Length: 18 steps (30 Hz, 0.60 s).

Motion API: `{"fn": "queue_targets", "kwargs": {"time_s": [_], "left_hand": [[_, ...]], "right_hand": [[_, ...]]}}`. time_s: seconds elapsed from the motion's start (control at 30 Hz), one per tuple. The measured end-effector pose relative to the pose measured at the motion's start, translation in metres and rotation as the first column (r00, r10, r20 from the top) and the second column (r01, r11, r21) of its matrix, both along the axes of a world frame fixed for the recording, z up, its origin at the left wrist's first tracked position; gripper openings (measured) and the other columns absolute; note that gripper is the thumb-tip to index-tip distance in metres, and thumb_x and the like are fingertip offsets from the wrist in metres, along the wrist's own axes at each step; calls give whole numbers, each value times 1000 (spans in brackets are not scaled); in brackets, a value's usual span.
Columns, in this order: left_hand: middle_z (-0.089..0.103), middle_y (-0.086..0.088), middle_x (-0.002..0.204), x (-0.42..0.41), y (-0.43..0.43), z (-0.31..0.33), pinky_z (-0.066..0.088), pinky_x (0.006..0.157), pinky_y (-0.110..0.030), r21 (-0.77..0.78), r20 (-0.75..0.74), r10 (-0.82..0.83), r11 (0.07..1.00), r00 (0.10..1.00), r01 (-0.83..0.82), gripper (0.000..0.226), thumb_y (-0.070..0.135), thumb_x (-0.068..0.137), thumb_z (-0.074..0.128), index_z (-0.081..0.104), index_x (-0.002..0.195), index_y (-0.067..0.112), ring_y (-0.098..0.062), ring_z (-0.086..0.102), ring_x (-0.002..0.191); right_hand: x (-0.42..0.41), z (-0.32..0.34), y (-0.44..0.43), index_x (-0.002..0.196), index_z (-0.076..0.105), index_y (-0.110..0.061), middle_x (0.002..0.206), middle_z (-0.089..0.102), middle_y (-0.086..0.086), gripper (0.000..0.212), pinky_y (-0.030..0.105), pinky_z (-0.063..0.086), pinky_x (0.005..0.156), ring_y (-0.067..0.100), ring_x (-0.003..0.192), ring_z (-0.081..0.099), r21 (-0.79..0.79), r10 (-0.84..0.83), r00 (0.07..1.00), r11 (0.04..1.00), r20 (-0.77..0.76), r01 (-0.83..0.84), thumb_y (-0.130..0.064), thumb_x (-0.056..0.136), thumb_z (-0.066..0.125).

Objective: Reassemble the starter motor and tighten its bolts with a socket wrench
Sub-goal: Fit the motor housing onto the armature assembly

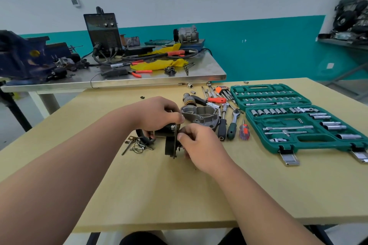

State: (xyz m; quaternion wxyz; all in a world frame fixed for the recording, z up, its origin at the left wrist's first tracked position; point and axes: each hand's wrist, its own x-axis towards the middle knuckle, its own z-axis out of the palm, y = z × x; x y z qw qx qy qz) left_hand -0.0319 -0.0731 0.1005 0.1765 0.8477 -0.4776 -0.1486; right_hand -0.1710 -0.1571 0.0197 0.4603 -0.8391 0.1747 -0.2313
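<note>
The starter motor [169, 145], a dark cylindrical body with a thin flat plate, stands at the middle of the pale wooden counter [179, 195]. The left hand [157, 113] curls its fingers round the top of the motor. The right hand [199, 145] pinches the plate's edge. Just beyond lies a grey cast housing [199, 116]. To the right are a green-handled socket wrench [232, 126] and a green plastic socket case [258, 142].

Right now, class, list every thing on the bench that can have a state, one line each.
Green plastic socket-set case: open, lying flat.
Black starter motor body: held in both hands.
Grey cast-metal end housing: off the motor, on the table.
Green-handled ratchet wrench: lying unused.
Left hand: grips the motor body.
Right hand: grips its plate end.
</note>
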Motion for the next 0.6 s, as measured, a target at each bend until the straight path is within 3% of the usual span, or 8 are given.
{"fn": "queue_targets", "kwargs": {"time_s": [0.17, 0.33, 0.43, 0.6], "left_hand": [[67, -2, 100, 7, 15, -7, 60, 75, -45, -57, -3, -25, 998, 1000, 25, 11, 45, 92, 54, 65, 90, 44, -25, 69, 85], [66, -5, 96, 11, 26, -12, 60, 57, -38, -137, -71, -19, 991, 997, 9, 10, 42, 93, 56, 66, 90, 41, -24, 68, 78], [66, -5, 92, 12, 29, -14, 54, 48, -28, -152, -101, -15, 988, 995, 0, 13, 46, 93, 55, 66, 94, 39, -22, 68, 73], [66, -6, 85, 10, 28, -14, 51, 45, -25, -150, -111, -16, 989, 994, -1, 17, 52, 91, 55, 65, 94, 39, -23, 68, 62]], "right_hand": [[3, -1, 8, 80, 60, -33, 58, 60, -17, 16, 14, 42, 43, -1, 48, 57, 64, 19, 997, 998, 76, -24, -23, 93, 58], [6, 2, 9, 83, 64, -32, 64, 63, -13, 14, 23, 53, 50, 4, 48, 61, 67, 47, 996, 996, 78, -52, -22, 92, 61], [9, 5, 8, 87, 63, -32, 67, 62, -12, 10, 25, 54, 52, 5, 51, 62, -21, 56, 998, 998, 34, -55, -26, 93, 58], [7, 6, 5, 80, 58, -34, 59, 59, -12, 16, 27, 52, 51, 5, 51, 63, -74, 80, 996, 994, -30, -82, -29, 95, 54]]}}
